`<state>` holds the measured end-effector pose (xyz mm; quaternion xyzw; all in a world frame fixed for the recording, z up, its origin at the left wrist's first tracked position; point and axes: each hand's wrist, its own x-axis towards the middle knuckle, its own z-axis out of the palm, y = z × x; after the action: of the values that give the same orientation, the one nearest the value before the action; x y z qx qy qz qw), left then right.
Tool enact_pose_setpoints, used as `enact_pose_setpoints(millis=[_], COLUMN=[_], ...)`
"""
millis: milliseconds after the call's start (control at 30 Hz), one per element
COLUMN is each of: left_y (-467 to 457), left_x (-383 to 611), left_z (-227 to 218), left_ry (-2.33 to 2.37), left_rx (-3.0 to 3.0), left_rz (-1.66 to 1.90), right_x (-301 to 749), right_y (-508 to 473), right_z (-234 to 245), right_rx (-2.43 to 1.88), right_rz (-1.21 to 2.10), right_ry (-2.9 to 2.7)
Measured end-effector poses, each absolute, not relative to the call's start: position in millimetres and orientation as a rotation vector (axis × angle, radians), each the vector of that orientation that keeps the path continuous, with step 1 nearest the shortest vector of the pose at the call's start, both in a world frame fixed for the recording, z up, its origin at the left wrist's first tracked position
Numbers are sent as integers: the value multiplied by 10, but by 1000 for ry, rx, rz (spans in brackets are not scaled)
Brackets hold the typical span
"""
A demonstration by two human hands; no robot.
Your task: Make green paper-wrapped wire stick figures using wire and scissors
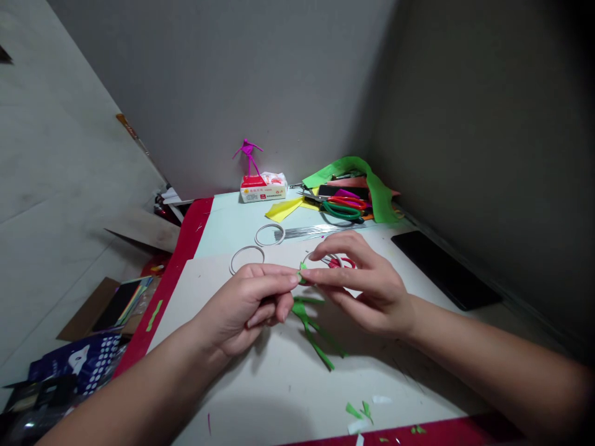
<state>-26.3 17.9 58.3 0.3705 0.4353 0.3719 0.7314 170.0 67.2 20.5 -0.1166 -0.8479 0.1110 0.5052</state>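
My left hand (248, 306) and my right hand (360, 282) meet over the white board (279, 384), fingertips pinched together on the top of a green paper-wrapped stem (318, 337). The stem hangs down from the pinch and its twisted green strips trail onto the board. Both hands are closed on it, thumbs against forefingers. Behind my right hand lies a tape ring with a red piece (343, 262) inside.
Two white tape rings (246, 257) (269, 234) and a bundle of thin wires (311, 230) lie further back. Scissors (344, 207), green and yellow paper (372, 179), a tissue pack (263, 189) with a magenta figure (250, 152), a black phone (446, 269), green scraps (360, 410).
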Motion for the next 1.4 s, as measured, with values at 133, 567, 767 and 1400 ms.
enact_pose_setpoints(millis=[133, 567, 767, 1400], left_y=[187, 165, 137, 102], left_x=[-277, -234, -220, -204], left_z=[569, 604, 608, 585], left_ry=[944, 999, 945, 987], left_rx=[827, 823, 805, 847], left_rz=[796, 733, 753, 926], right_x=[1690, 1747, 1702, 1591], right_y=[677, 687, 636, 542], right_z=[207, 224, 239, 112], right_rx=[-284, -239, -267, -539], right_rz=[307, 46, 166, 1306], right_ry=[-2042, -2178, -2116, -1668])
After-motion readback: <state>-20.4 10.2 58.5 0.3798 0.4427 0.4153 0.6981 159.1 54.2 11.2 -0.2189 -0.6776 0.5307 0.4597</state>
